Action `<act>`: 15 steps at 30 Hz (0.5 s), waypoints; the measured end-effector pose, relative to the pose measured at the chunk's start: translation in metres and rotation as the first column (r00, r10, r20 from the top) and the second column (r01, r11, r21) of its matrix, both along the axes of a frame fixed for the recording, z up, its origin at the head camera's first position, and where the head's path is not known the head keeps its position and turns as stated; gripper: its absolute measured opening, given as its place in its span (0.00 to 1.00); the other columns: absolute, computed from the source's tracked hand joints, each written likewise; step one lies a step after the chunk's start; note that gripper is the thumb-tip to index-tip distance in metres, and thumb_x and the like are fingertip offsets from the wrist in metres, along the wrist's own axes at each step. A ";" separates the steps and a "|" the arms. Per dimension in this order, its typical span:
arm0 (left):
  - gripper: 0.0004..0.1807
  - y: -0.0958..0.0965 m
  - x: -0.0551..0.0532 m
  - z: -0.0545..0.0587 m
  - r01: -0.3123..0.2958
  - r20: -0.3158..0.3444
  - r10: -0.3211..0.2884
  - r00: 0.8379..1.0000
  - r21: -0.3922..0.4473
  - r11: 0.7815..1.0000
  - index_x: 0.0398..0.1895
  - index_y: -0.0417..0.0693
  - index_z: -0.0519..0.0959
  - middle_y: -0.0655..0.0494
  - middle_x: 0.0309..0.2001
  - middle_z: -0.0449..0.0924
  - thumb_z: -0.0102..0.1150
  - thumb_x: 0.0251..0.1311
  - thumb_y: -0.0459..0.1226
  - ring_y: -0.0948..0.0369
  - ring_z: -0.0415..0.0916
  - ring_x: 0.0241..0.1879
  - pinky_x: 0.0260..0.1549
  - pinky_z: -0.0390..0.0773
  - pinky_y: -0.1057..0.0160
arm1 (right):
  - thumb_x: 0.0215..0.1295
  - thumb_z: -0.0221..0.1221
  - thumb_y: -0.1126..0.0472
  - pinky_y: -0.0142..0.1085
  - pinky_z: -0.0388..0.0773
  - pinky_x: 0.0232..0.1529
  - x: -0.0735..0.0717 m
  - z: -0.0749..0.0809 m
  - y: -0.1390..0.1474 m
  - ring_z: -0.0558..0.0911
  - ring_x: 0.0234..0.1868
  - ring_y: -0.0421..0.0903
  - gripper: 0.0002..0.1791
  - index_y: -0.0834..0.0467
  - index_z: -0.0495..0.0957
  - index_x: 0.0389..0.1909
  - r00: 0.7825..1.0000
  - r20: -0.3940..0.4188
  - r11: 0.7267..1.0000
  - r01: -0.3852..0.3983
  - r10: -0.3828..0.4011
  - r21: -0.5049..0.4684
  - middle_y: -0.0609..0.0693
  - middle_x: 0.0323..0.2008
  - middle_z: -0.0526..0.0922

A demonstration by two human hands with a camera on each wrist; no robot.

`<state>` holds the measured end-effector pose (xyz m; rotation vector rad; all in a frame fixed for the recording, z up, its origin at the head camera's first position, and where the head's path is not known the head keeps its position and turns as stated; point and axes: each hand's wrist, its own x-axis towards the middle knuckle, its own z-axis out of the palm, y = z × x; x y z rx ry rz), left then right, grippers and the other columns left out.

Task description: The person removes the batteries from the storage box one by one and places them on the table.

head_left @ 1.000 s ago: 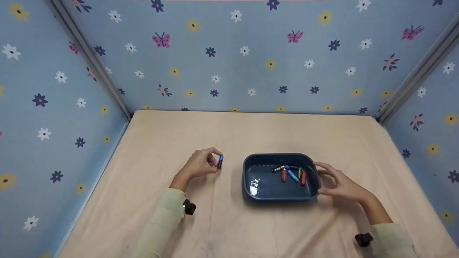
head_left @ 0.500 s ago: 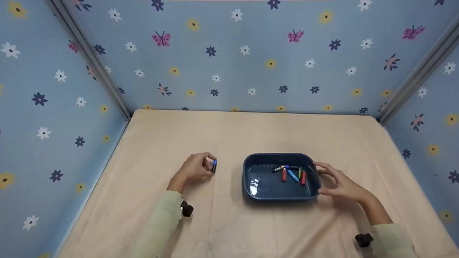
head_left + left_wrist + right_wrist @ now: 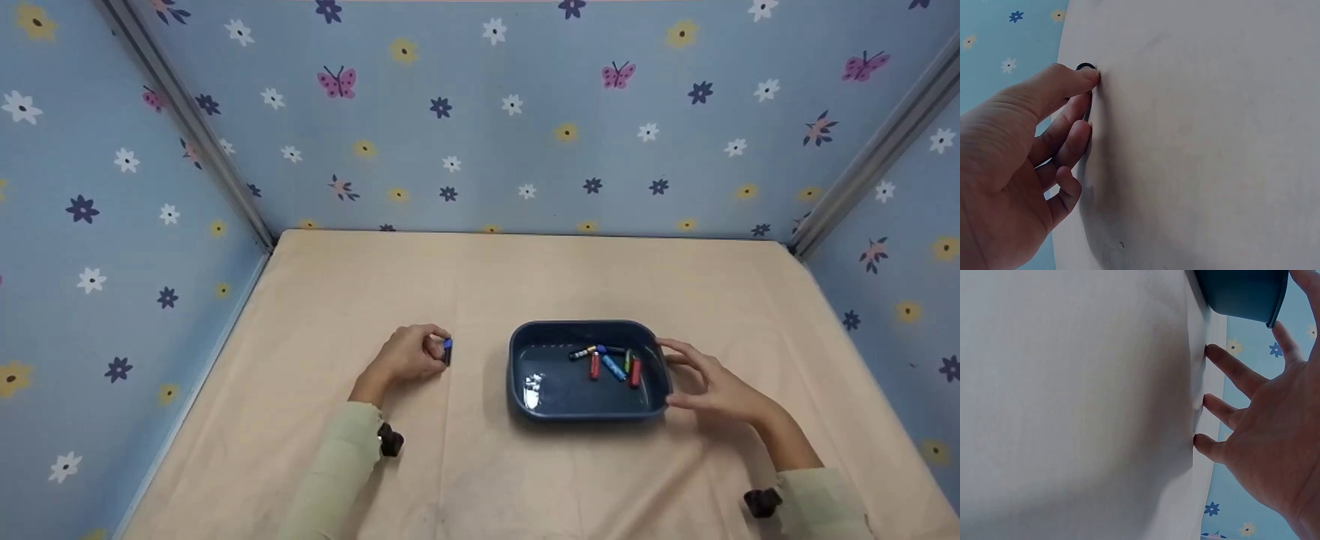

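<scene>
Your left hand point(image 3: 405, 354), left of centre in the head view's lower half, pinches a blue-and-black battery point(image 3: 448, 354) between curled fingers and thumb. The battery is close to upright; whether its lower end touches the tabletop point(image 3: 375, 277) you cannot tell. Right of centre sits a dark blue container point(image 3: 566, 391), well apart from that battery. Toward its right end lie several more batteries, among them two red ones point(image 3: 595, 367) and a light blue one point(image 3: 613, 367). Your right hand point(image 3: 720, 390) is spread wide, fingers and thumb touching the container's right end without gripping it.
</scene>
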<state>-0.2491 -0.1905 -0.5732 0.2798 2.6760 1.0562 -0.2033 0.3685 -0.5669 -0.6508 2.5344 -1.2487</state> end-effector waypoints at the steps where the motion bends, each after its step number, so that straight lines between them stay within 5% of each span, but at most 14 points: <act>1: 0.28 0.000 0.000 0.000 0.000 0.004 0.000 1.000 0.002 1.000 0.66 0.44 0.87 0.56 0.37 0.90 0.80 0.60 0.29 0.63 0.79 0.37 0.60 0.84 0.47 | 0.70 0.76 0.59 0.89 0.47 0.75 0.000 0.000 0.000 0.70 0.73 0.18 0.50 0.47 0.62 0.89 1.000 -0.003 1.000 0.000 0.000 0.001 0.63 0.85 0.71; 15: 0.34 -0.005 -0.002 0.008 0.017 0.065 -0.017 0.998 0.006 1.000 0.73 0.46 0.83 0.53 0.41 0.93 0.81 0.62 0.31 0.62 0.83 0.38 0.53 0.84 0.55 | 0.69 0.76 0.61 0.88 0.49 0.76 -0.001 -0.001 0.000 0.74 0.75 0.26 0.50 0.50 0.64 0.88 0.999 -0.035 1.000 -0.020 0.019 -0.022 0.64 0.83 0.73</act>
